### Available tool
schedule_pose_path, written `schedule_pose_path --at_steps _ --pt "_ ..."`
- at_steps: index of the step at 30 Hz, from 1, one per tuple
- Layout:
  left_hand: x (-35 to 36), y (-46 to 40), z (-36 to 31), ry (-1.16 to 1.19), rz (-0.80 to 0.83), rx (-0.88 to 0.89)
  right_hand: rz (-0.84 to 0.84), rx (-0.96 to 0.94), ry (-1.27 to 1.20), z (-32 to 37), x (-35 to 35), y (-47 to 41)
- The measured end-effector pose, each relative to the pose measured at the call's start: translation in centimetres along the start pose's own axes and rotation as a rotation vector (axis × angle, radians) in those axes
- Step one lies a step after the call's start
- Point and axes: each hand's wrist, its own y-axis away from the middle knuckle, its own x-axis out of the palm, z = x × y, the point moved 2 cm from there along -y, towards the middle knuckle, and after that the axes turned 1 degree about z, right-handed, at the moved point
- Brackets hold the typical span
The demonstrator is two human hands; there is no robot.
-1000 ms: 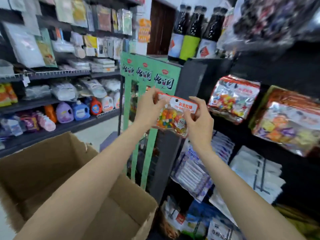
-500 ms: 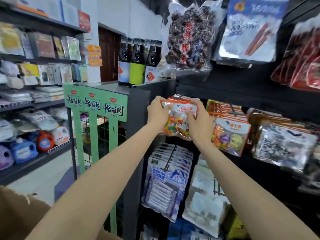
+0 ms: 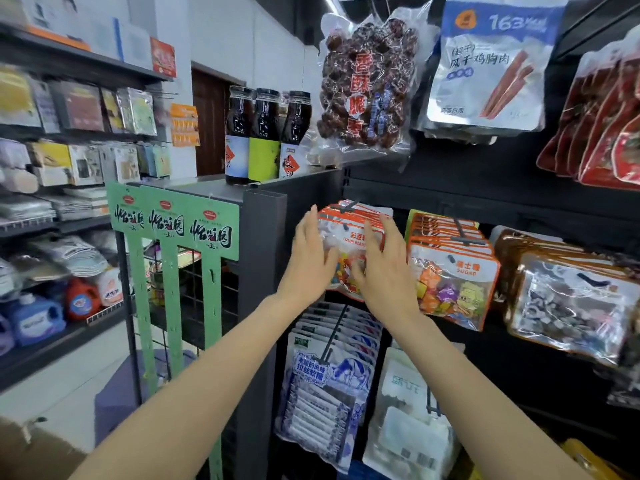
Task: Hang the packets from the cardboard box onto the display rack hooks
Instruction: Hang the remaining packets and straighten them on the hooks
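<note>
1. Hanging on its hook (image 3: 350,205), the colour-bean packet (image 3: 348,237) fronts a stack; your left hand (image 3: 309,261) and right hand (image 3: 384,271) lie flat on its face, fingers straight, grasping nothing.
2. Pushing unevenly could tilt the packet off the hook tip or jostle the sugar packets (image 3: 450,278) just right of it.
3. Below it hang blue-and-white packets (image 3: 325,379); left stands a green rack (image 3: 173,216), bottles (image 3: 266,133) above-left; the cardboard box (image 3: 31,448) sits far down-left.
</note>
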Motion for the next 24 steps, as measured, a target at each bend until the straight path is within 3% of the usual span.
schedule_pose_path --at_steps 3,11,16,20,24 --pt "0.3 -0.1 1.2 0.053 0.215 -0.011 0.208 -0.045 0.05 -0.7 0.5 -0.2" --pt "1.1 -2.5 1.9 0.096 0.365 -0.038 0.224 0.043 0.177 -0.1 2.0 -1.8" --pt "1.2 -3.5 1.0 0.49 0.314 -0.311 0.204 0.017 0.244 0.1 2.4 -2.7" --pt "1.2 -3.5 1.7 0.396 0.366 -0.302 0.259 0.019 0.183 -0.8 2.0 -3.6" --pt "-0.1 -5.5 1.1 0.46 0.05 -0.347 0.522 0.094 0.02 -0.9 0.6 -5.1"
